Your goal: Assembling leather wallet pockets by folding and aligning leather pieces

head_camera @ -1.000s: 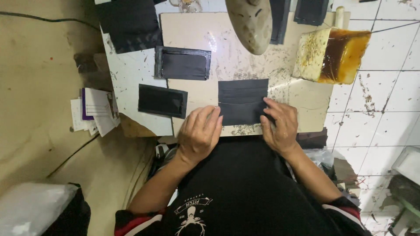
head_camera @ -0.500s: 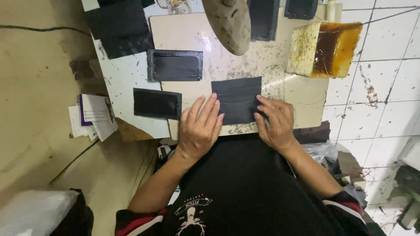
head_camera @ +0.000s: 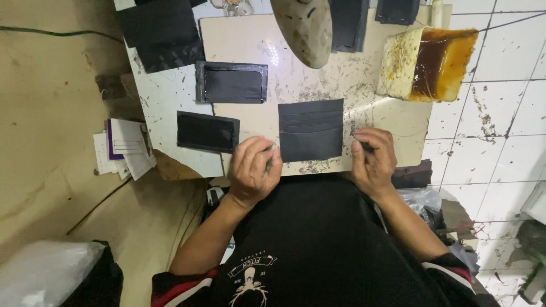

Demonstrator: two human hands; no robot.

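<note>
Black card holder (head_camera: 310, 130) flat on worktable (head_camera: 250, 42), left hand (head_camera: 253, 170) and right hand (head_camera: 372, 161) either side, glue tub (head_camera: 426, 63) far right

Stained worktable (head_camera: 170, 102) between bare brown floor (head_camera: 45, 113) and white floor tiles (head_camera: 500, 102).

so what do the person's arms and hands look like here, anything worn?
Both hands, left hand and right hand, are bare: no gloves, and no rings or watch that I can make out. Forearms are uncovered. Short black sleeves with red and white trim, part of a black T-shirt.
</note>
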